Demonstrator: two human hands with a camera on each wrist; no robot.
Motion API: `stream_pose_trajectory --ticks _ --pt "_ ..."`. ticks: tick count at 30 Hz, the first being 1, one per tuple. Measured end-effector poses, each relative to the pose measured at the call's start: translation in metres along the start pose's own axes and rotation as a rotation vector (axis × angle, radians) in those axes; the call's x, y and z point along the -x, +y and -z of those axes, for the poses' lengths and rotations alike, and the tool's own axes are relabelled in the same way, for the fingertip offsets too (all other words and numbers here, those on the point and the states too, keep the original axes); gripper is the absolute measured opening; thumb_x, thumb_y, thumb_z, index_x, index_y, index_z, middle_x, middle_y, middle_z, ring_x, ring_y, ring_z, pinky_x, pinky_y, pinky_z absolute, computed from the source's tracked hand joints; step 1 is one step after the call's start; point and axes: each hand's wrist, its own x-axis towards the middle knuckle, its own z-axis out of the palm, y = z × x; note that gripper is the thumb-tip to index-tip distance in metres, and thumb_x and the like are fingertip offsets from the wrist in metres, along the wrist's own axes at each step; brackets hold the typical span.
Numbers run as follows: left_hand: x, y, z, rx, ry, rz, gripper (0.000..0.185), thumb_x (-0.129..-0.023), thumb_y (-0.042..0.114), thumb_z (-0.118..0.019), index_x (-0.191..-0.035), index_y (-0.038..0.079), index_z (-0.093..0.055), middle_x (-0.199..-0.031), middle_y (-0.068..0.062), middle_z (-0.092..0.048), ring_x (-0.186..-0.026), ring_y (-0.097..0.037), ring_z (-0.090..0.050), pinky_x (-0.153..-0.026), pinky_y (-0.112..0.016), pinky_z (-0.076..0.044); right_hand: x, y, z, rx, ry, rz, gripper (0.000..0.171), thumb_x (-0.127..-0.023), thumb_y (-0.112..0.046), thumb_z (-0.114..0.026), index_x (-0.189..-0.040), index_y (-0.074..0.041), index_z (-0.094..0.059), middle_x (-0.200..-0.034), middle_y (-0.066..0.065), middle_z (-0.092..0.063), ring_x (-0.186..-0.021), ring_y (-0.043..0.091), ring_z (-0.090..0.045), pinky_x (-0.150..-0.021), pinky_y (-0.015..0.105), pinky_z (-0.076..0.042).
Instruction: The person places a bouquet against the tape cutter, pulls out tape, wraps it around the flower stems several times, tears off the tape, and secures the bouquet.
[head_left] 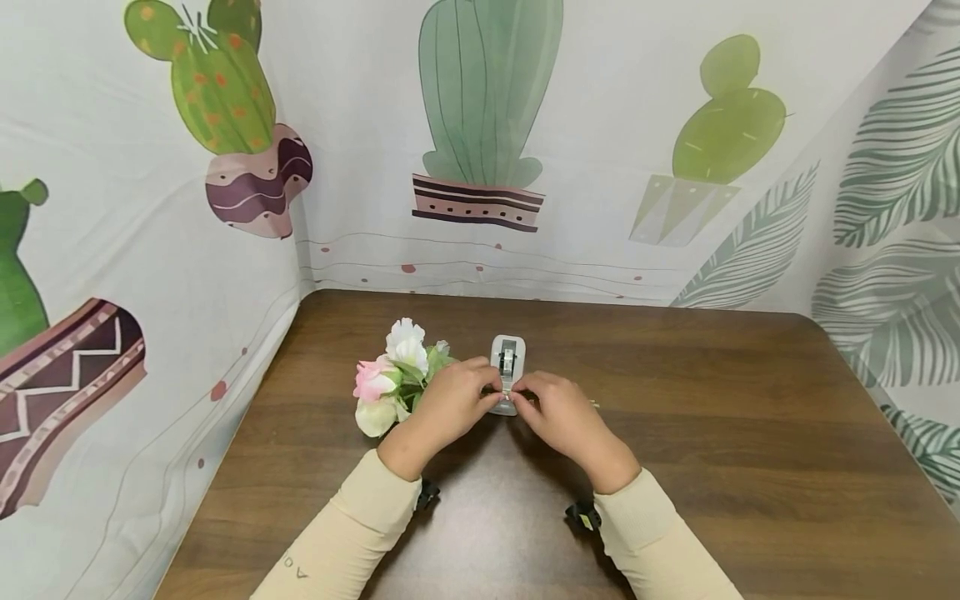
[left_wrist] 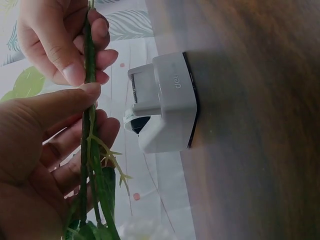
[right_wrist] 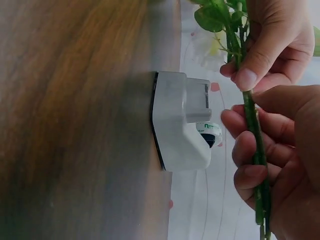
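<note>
Green plastic stems [left_wrist: 86,125] of an artificial flower bunch are pinched between thumb and fingers by both hands: the left hand [head_left: 447,406] grips them close to the leaves, the right hand [head_left: 558,414] just beside it, further along the stems. In the head view the pink and white fabric blossoms [head_left: 390,375] lie left of centre, partly hidden by the left hand, above the dark brown wooden tabletop [head_left: 750,433]. Just beyond the knuckles, at the middle of the frame, a small white plastic tape dispenser [head_left: 507,357] stands on the wood, its roll end facing the stems but apart from them. The stems are best kept bundled tight and parallel, with a short bare stretch left between the two grips. Cactus-printed cloth [head_left: 487,117] fills the upper frame.
</note>
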Motion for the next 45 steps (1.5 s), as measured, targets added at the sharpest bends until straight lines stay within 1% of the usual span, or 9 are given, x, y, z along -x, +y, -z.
stream_pose_trajectory --ticks 3,9,13,16,20,27,33,40,45 --pt "0.0 -0.0005 -0.0012 -0.002 0.006 -0.004 0.014 -0.085 0.021 -0.081 -0.083 0.017 -0.068 -0.084 0.006 -0.064 -0.076 -0.014 -0.067 -0.072 -0.034 -0.051 -0.0003 -0.0001 0.0001 0.008 -0.004 -0.006 0.011 -0.096 -0.019 -0.069 -0.1 -0.009 -0.073 -0.098 0.002 -0.072 -0.081 0.013 -0.066 -0.074 0.032 -0.056" --pt "-0.0004 -0.0002 -0.0009 0.002 0.004 0.007 0.014 -0.086 0.022 -0.08 -0.083 0.017 -0.067 -0.084 0.005 -0.064 -0.077 -0.013 -0.065 -0.073 -0.034 -0.046 -0.0001 -0.0003 0.0009 0.03 -0.006 -0.01 0.01 -0.096 -0.02 -0.07 -0.099 -0.011 -0.072 -0.094 0.0 -0.069 -0.076 0.011 -0.06 -0.07 0.031 -0.052" --pt "0.0003 0.0009 0.0002 -0.02 -0.04 0.034 0.011 -0.09 0.025 -0.076 -0.089 0.015 -0.072 -0.086 0.003 -0.064 -0.081 -0.014 -0.064 -0.08 -0.038 -0.047 -0.0006 0.0 0.0003 0.04 0.0 -0.002 0.011 -0.096 -0.02 -0.07 -0.1 -0.011 -0.071 -0.096 0.001 -0.069 -0.079 0.013 -0.063 -0.072 0.033 -0.054" --pt "0.0012 0.0017 0.0017 -0.037 -0.081 0.047 0.014 -0.093 0.028 -0.073 -0.093 0.014 -0.076 -0.088 0.001 -0.063 -0.084 -0.015 -0.063 -0.085 -0.042 -0.046 -0.0008 -0.0006 0.0004 0.045 -0.003 -0.002 0.011 -0.096 -0.021 -0.07 -0.1 -0.011 -0.071 -0.097 0.001 -0.068 -0.08 0.014 -0.063 -0.072 0.035 -0.054" --pt "0.0017 0.0019 0.0034 -0.024 -0.105 0.056 0.016 -0.096 0.029 -0.069 -0.095 0.016 -0.078 -0.088 0.002 -0.061 -0.086 -0.016 -0.061 -0.086 -0.044 -0.044 -0.0003 -0.0014 0.0006 0.039 0.002 -0.007 0.01 -0.096 -0.02 -0.07 -0.101 -0.011 -0.07 -0.098 0.001 -0.068 -0.08 0.015 -0.062 -0.072 0.036 -0.054" --pt "0.0021 0.0 0.0039 -0.004 -0.105 0.066 0.017 -0.096 0.03 -0.069 -0.098 0.015 -0.078 -0.093 0.001 -0.062 -0.091 -0.018 -0.061 -0.088 -0.044 -0.044 0.0008 -0.0009 -0.0012 0.045 0.02 -0.005 0.012 -0.094 -0.019 -0.072 -0.1 -0.011 -0.068 -0.097 0.001 -0.066 -0.078 0.013 -0.06 -0.069 0.032 -0.053" --pt "0.0019 -0.0003 0.0041 0.016 -0.084 0.056 0.014 -0.093 0.029 -0.073 -0.095 0.016 -0.078 -0.092 0.003 -0.059 -0.089 -0.017 -0.059 -0.083 -0.039 -0.041 0.0016 -0.0025 0.0006 0.039 0.025 -0.019 0.013 -0.092 -0.019 -0.075 -0.098 -0.012 -0.066 -0.093 -0.001 -0.064 -0.071 0.009 -0.054 -0.064 0.028 -0.048" --pt "0.0019 0.0002 0.0039 0.022 -0.08 0.051 0.011 -0.091 0.027 -0.075 -0.093 0.016 -0.077 -0.092 0.003 -0.059 -0.087 -0.013 -0.061 -0.096 -0.044 -0.043 0.0014 -0.002 0.0006 0.033 0.027 -0.007 0.015 -0.09 -0.018 -0.077 -0.096 -0.013 -0.064 -0.092 -0.002 -0.062 -0.071 0.009 -0.054 -0.065 0.028 -0.048" --pt "0.0021 0.0006 0.0029 0.024 -0.076 0.06 0.01 -0.091 0.028 -0.076 -0.092 0.018 -0.076 -0.092 0.004 -0.058 -0.085 -0.013 -0.061 -0.095 -0.043 -0.045 0.0016 -0.0013 0.0002 0.033 0.023 -0.001 0.016 -0.09 -0.018 -0.077 -0.097 -0.013 -0.063 -0.092 -0.002 -0.061 -0.071 0.009 -0.053 -0.064 0.028 -0.047"
